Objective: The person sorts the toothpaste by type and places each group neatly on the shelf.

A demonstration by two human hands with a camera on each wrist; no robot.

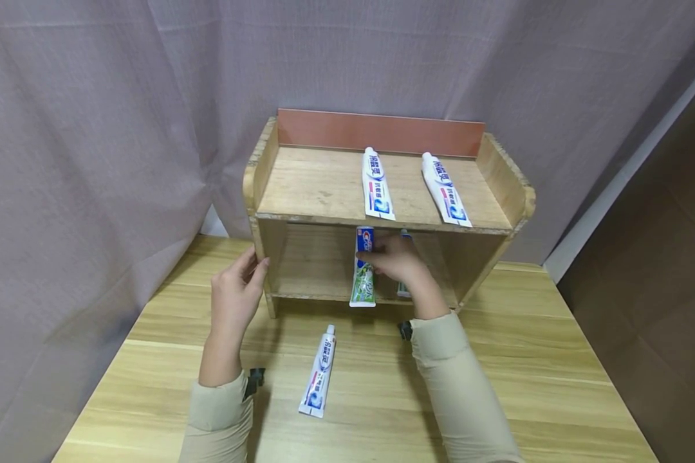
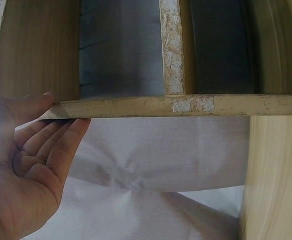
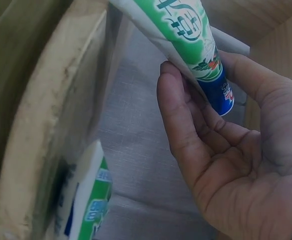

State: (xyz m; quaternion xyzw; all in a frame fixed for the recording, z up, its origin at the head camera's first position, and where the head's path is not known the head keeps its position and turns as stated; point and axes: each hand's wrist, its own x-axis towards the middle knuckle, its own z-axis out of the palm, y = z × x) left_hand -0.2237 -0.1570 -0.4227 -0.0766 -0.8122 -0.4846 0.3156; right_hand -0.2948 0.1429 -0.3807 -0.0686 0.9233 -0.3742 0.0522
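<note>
In the head view my right hand [image 1: 402,262] pinches a blue and green toothpaste tube [image 1: 363,284] between thumb and fingers, at the front of the lower level of a small wooden shelf [image 1: 315,183]. The right wrist view shows the thumb and fingers on either side of this tube [image 3: 185,25]. A second green tube [image 1: 404,289] lies on the lower level, partly hidden behind that hand. My left hand [image 1: 235,292] holds the front edge of the shelf's left side panel, with thumb and fingers on opposite faces of the panel [image 2: 131,107] in the left wrist view.
Two white toothpaste tubes, one near the middle [image 1: 378,186] and one to the right [image 1: 446,193], lie on the top level. Another white tube [image 1: 318,373] lies on the wooden table [image 1: 359,437] in front. A grey curtain [image 1: 382,58] hangs behind; a brown panel [image 1: 648,225] stands at right.
</note>
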